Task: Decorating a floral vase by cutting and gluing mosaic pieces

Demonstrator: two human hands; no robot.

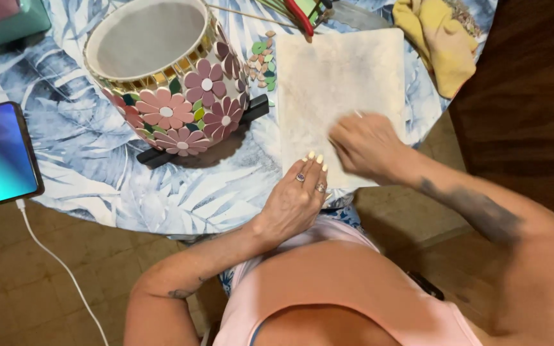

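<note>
A white rectangular board (pixel 341 83) dusted with grey lies on the leaf-print tablecloth (pixel 84 154). My left hand (pixel 299 195), wearing two rings, rests flat on the board's near left edge with fingers together. Blurred with motion, my right hand (pixel 363 144) is on the board's lower middle, fingers curled; a thin pale tip shows at the knuckles, and I cannot tell what it is. A round pot (pixel 174 83) covered in pink and maroon mosaic flowers leans on a black stand (pixel 161 154) left of the board. Small green and tan tile pieces (pixel 263 64) lie between pot and board.
A smartphone (pixel 4 150) with a lit screen and a white cable (pixel 59 263) sits at the table's left edge. A yellow cloth (pixel 440 38) lies at the far right. Red-handled tools (pixel 299 13) and thin sticks are at the back. A teal box (pixel 8 22) is top left.
</note>
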